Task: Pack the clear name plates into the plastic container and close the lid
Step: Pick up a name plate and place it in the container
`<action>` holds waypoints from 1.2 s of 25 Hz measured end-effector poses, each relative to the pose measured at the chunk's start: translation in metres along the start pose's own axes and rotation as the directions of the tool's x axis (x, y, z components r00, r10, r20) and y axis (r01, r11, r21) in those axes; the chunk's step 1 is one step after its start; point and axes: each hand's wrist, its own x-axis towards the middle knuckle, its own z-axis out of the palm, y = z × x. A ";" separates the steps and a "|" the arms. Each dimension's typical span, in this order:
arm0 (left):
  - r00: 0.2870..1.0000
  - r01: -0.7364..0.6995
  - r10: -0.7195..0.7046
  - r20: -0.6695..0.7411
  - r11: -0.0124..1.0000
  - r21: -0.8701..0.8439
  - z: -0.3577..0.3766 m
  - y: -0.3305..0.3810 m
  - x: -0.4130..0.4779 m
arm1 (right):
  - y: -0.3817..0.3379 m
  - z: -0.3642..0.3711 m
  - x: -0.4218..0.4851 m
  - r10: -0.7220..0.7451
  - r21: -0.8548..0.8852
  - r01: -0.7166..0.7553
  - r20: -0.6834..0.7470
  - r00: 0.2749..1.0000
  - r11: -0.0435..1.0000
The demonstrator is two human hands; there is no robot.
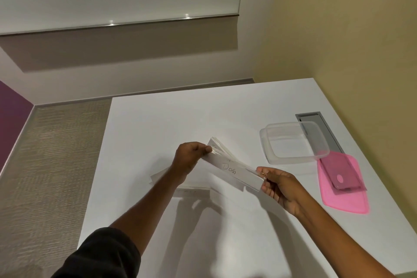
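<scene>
I hold a fanned stack of clear name plates (234,170) above the white table, the front one with a paper insert reading "Dog". My left hand (189,158) pinches the stack's left end and my right hand (277,184) grips its right end. More name plates (191,189) lie on the table under my left forearm, partly hidden. The clear plastic container (295,142) stands open and empty to the right. Its pink lid (343,183) lies flat just in front of it.
The white table (158,124) has its left edge over carpeted floor. A grey cable hatch (320,124) is set into the table behind the container. A yellow wall runs close along the right side. A dark small object shows through the pink lid.
</scene>
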 end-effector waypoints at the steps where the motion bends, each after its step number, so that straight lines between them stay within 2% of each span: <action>1: 1.000 0.004 -0.005 -0.022 1.000 -0.023 0.004 0.001 -0.002 | -0.002 -0.003 0.001 -0.011 0.002 0.011 -0.006 1.000 1.000; 6: 0.989 -0.003 0.000 -0.148 1.000 -0.024 0.034 -0.001 -0.001 | -0.018 -0.020 -0.002 -0.088 -0.028 0.090 0.056 0.995 0.996; 9: 0.970 0.041 -0.021 -0.243 0.996 0.077 0.055 -0.001 0.005 | -0.030 -0.031 -0.003 -0.167 -0.171 0.182 0.098 0.981 0.968; 11: 0.961 0.065 -0.038 -0.274 0.994 0.088 0.069 -0.002 0.008 | -0.039 -0.038 -0.003 -0.223 -0.344 0.240 0.088 0.971 0.908; 12: 0.959 0.077 -0.053 -0.279 0.994 0.074 0.077 -0.002 0.011 | -0.045 -0.042 -0.002 -0.261 -0.474 0.266 0.078 0.962 0.840; 15: 0.950 0.120 -0.108 -0.294 0.993 0.021 0.102 0.003 0.018 | -0.065 -0.055 0.002 -0.359 -0.802 0.323 0.146 0.922 0.502; 19: 0.946 0.159 -0.162 -0.282 0.987 -0.033 0.137 0.011 0.027 | -0.094 -0.074 0.011 -0.329 -0.935 0.332 0.277 0.903 0.122; 21: 0.946 0.166 -0.176 -0.273 0.984 -0.057 0.154 0.014 0.031 | -0.107 -0.085 0.018 -0.319 -0.946 0.323 0.313 0.895 -0.021; 25: 0.945 0.193 -0.217 -0.245 0.974 -0.118 0.187 0.022 0.043 | -0.123 -0.109 0.031 -0.326 -0.930 0.331 0.367 0.871 -0.162; 30: 0.955 0.177 -0.190 -0.229 0.981 -0.079 0.221 0.030 0.057 | -0.143 -0.138 0.048 -0.332 -0.907 0.381 0.421 0.844 -0.181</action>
